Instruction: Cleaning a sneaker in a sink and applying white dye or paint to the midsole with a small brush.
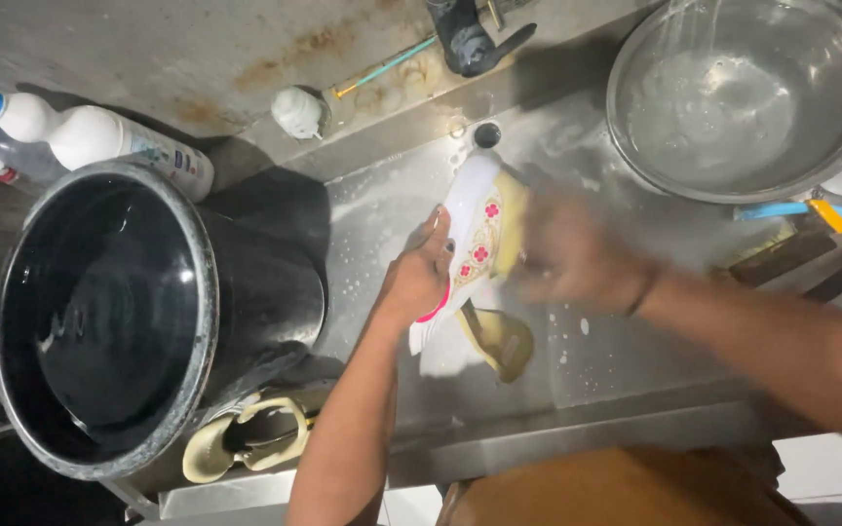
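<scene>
Right now the work in hand looks like the scrubbing stage of washing a slipper. The left hand (419,278) has its grip clamped on the edge of a white slipper with a red flower pattern (475,229), holding it tilted above the wet steel sink floor (382,209), near the drain hole (486,134). The right hand (572,255) is blurred with motion; its grip appears closed on a yellowish scrubbing pad (511,219) pressed against the slipper's upper face, though the blur hides the fingers themselves. Just below the held slipper a tan slipper (499,339) lies on the sink floor, partly over something white that I cannot make out. Soap flecks dot the steel around them.

To the left stands a large black bucket (104,312) filled with dark water, and at its foot sits a pair of cream sandals (246,438). Behind the bucket lie white plastic bottles with blue caps (80,136). At the upper right a steel basin (743,97) takes a thin stream of water, and brushes with blue and orange handles (830,219) rest beside it.

Judging by the suds, the slipper is soaped but not yet rinsed. The next move would call for a firm hold by the left hand while the slipper is turned to expose the sole, then rinsing water, which the basin or the bucket could supply.
</scene>
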